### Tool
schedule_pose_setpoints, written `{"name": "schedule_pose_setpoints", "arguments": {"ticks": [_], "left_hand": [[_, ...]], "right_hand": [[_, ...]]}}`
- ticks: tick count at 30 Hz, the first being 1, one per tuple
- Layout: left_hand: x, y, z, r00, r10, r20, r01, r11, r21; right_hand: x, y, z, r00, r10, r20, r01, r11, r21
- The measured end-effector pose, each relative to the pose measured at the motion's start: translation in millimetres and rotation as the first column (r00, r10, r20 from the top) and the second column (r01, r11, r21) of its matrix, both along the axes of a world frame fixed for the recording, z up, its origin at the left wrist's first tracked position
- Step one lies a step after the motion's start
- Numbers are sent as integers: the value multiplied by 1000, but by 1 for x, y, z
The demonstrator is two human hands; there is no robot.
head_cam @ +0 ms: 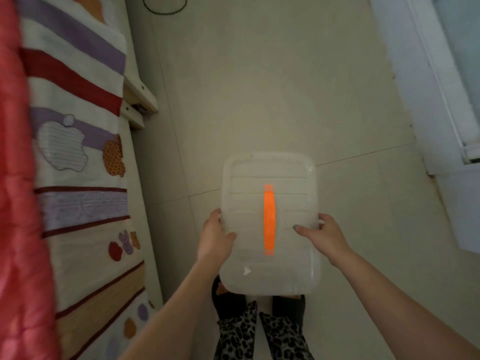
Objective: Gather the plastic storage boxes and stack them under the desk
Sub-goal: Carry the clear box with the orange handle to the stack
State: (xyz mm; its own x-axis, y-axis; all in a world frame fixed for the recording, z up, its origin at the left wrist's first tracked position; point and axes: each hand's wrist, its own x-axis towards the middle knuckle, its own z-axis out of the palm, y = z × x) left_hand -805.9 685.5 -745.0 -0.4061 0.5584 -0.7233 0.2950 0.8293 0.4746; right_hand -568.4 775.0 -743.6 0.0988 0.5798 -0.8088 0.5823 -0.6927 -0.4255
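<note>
A translucent white plastic storage box with a ribbed lid and an orange handle down its middle is held in the air in front of me, above the tiled floor. My left hand grips its left edge with the thumb on the lid. On the right edge, my right hand grips the same way, thumb on top. The box hides part of my feet below it.
A bed with a striped, fruit-patterned cover and a red quilt runs along the left; its wooden frame corner juts out. A pale wall and window frame stand on the right. A dark cable loop lies far ahead on the beige tiled floor.
</note>
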Motion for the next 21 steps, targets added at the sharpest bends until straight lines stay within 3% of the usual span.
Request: {"name": "schedule_pose_setpoints", "arguments": {"ticks": [9,21], "left_hand": [[-3,-3,176,980,78,-184,-59,992,108],[12,-34,403,971,172,-165,-112,940,323]], "right_hand": [[-13,-6,163,997,-50,55,39,980,196],[-3,-49,388,985,-102,140,39,918,394]]}}
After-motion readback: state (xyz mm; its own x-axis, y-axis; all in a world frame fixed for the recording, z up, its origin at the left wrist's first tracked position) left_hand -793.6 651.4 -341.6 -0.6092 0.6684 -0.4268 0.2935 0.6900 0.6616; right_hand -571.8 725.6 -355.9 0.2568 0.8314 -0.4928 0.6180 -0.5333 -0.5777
